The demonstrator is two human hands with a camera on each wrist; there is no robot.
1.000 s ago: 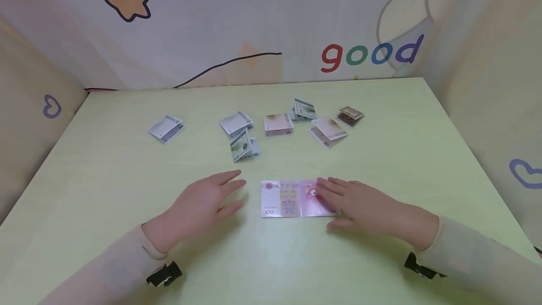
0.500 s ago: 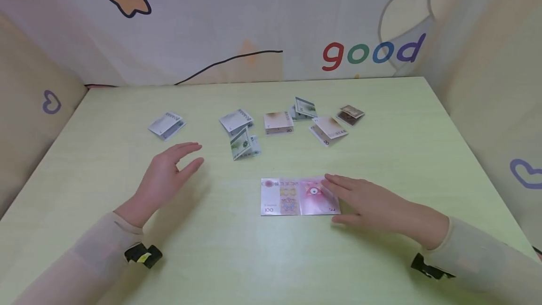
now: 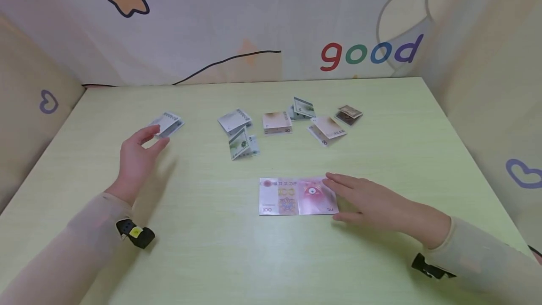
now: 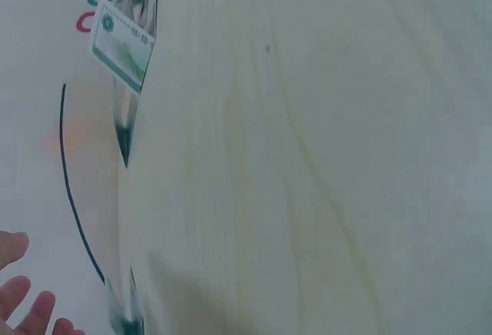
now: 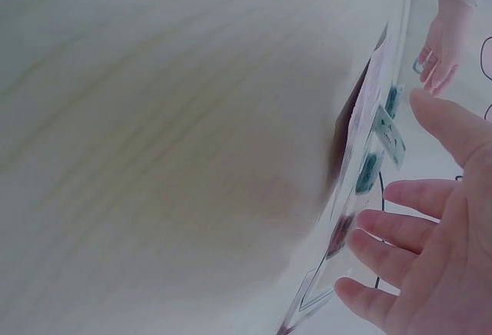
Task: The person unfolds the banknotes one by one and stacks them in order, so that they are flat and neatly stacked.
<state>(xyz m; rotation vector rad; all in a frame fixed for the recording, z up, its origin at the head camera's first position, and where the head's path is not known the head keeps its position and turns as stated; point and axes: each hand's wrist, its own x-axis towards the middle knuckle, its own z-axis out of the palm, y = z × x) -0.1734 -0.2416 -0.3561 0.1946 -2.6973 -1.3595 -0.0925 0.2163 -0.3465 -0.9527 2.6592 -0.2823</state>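
At the far left of the table, a folded grey-blue banknote [image 3: 170,120] stands half open like a tent. My left hand [image 3: 137,161] reaches to its near corner, thumb and fingers parted, fingertips overlapping its edge in the head view. In the left wrist view, the fingers [image 4: 34,313] are spread with nothing between them. A pink 100 banknote [image 3: 277,196] lies unfolded with a crease down its middle, in front of me. My right hand [image 3: 377,204] hovers at its right end, fingers extended; the right wrist view shows the same hand [image 5: 430,250] with loosely spread fingers.
Across the back of the table sit several other folded banknotes: a grey-blue one [image 3: 235,120], a green one [image 3: 241,144] overlapping it, tan ones [image 3: 277,120] and a small brown one [image 3: 349,113]. A printed curtain [image 3: 211,22] rises behind the table's far edge.
My left hand has moved left and away from me, from beside the pink banknote to the far-left folded one. My right hand has shifted slightly right, uncovering more of the pink banknote.
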